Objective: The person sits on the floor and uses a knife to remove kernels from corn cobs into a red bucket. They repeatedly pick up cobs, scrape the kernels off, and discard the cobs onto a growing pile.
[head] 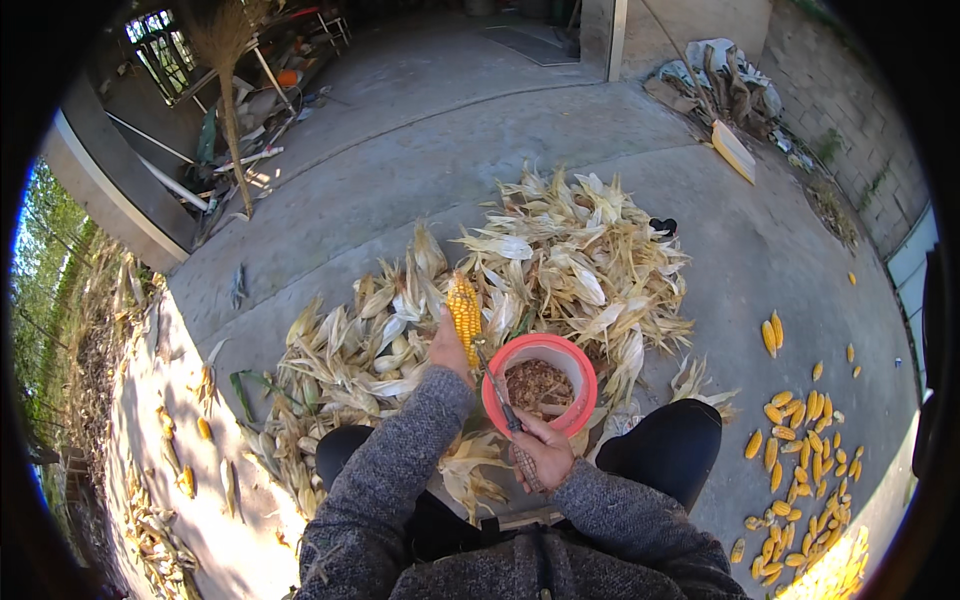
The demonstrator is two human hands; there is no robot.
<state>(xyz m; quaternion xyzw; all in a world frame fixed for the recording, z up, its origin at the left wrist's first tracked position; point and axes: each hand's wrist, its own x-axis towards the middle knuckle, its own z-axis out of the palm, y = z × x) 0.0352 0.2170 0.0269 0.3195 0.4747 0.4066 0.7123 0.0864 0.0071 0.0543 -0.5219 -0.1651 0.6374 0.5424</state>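
My left hand (448,351) grips a husked ear of yellow corn (463,309), held upright with its tip pointing away from me. In my right hand (546,454) is a slim metal hand tool (497,388) with a dark shaft and a patterned or wrapped handle; its exact kind is unclear. The tool's far end meets or nearly meets the lower right side of the ear. Below the tool stands a round bucket with a pink-red rim (587,369), between my knees. Brown crumbly scraps (537,381) lie inside it.
Beyond the bucket spreads a heap of dry corn husks (577,255), continuing left as unhusked ears and husks (352,352). Husked ears (799,442) lie scattered at right. A broom (229,127) stands at the back left, and a long-handled shovel (733,152) at the back right.
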